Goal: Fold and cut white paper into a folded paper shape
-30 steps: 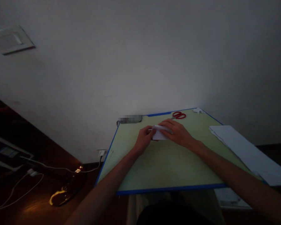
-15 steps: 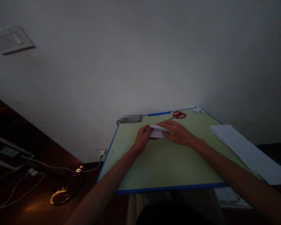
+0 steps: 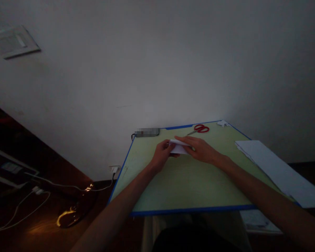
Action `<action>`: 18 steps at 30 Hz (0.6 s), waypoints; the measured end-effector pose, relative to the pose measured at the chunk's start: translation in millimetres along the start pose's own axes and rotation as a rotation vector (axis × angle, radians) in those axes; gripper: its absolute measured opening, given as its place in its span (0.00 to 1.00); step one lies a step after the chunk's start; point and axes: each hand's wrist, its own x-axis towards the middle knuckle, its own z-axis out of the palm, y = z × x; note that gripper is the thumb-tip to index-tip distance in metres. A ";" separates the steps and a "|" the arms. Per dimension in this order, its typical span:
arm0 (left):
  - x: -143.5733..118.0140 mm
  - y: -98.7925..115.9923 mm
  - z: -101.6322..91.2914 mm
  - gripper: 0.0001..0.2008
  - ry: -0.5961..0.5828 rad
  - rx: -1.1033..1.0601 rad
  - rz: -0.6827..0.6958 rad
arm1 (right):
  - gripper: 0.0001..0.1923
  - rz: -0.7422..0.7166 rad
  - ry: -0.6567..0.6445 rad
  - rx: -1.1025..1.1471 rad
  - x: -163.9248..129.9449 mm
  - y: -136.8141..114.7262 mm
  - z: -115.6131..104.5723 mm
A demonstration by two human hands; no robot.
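A small folded piece of white paper (image 3: 179, 148) is held up between my two hands over the table. My left hand (image 3: 163, 152) grips its left end, thumb on the near face. At the right end, my right hand (image 3: 198, 147) pinches the paper, its fingers along the top fold and the thumb below. The fingertips behind the paper are hidden. Just beyond my right hand lies a pair of scissors (image 3: 201, 128) with red handles, its blades pointing left.
The pale green table (image 3: 189, 189) has a blue edge. White paper sheets (image 3: 275, 168) overhang its right side. Paper scraps (image 3: 223, 123) lie at the far right corner, and a dark, partly blurred object (image 3: 147, 132) at the far left. A cable plugs into a wall socket (image 3: 114, 169).
Both hands keep hold of the paper. My right hand's fingers have shifted slightly left along the top fold, and the scissors' blades show a little more.
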 end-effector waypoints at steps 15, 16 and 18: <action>-3.3 13.0 2.7 0.16 -0.049 -0.176 0.017 | 0.21 0.017 0.030 0.201 4.6 -0.9 0.7; -4.0 13.0 3.5 0.18 -0.059 -0.148 0.046 | 0.21 0.028 0.035 0.207 4.2 0.2 1.6; -5.7 13.4 5.3 0.21 -0.046 -0.051 0.107 | 0.22 0.057 0.039 0.232 3.4 2.5 4.2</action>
